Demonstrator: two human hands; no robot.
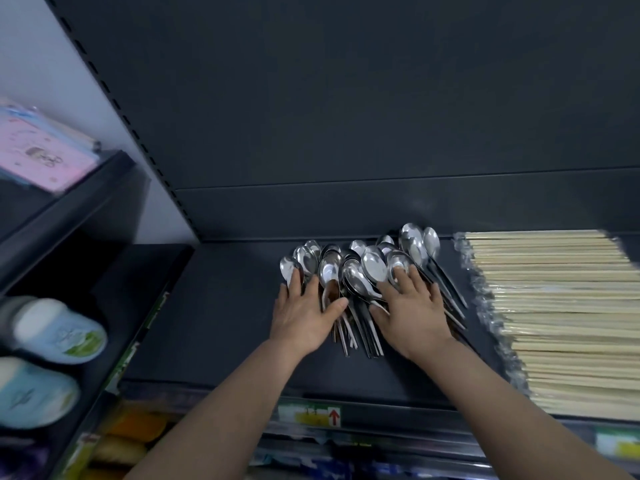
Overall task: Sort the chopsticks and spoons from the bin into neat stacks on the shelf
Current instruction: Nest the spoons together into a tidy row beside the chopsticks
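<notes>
Both the left hand (304, 313) and the right hand (412, 306) lay flat, fingers straight, on a fanned heap of shiny steel spoons (374, 268) on the dark grey metal shelf (225, 306), just beside wrapped pale wooden chopsticks (554, 306); an even inward squeeze would likely square the stack best.

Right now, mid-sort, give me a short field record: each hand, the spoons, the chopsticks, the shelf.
left hand: flat, fingers straight, pressing on the left side of the metal spoons
right hand: flat, fingers straight, on the pile's right side
metal spoons: loose overlapping pile, bowls toward the back, handles toward the person
wooden chopsticks: flat stack right of the spoons, in clear wrap
shelf: dark, carries both
</notes>
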